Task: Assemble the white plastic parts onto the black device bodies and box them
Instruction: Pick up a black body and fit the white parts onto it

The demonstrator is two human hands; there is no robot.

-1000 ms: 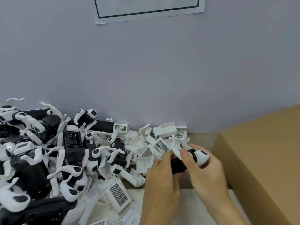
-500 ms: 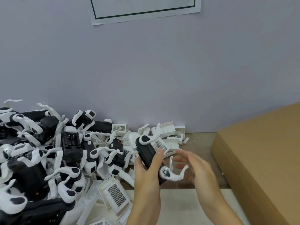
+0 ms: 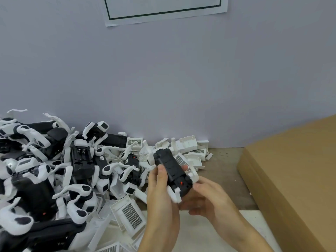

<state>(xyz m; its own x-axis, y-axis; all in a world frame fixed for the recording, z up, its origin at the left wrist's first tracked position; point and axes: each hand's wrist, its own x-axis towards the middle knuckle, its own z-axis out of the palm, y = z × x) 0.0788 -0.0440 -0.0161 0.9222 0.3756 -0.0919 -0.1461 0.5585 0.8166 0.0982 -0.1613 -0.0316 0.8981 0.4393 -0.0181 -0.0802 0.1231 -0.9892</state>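
Head view: the left hand (image 3: pixel 160 195) grips a black body (image 3: pixel 171 170) with white parts (image 3: pixel 174 194), raised above the bench (image 3: pixel 223 171). The right hand (image 3: pixel 205 199) cups its lower end, fingers curled. Box (image 3: pixel 291 175) to the right; pile (image 3: pixel 63 171) to the left.

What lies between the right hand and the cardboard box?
Nothing: in the head view only bare worktop separates the right hand from the cardboard box.

Both hands hold one black device body (image 3: pixel 171 169) above the counter (image 3: pixel 223 171): left hand (image 3: pixel 161 193) grips its side, right hand (image 3: pixel 205 195) cups the near end. Assembled pile (image 3: pixel 54 170) at 9 o'clock, cardboard box (image 3: pixel 291 179) at 3 o'clock.
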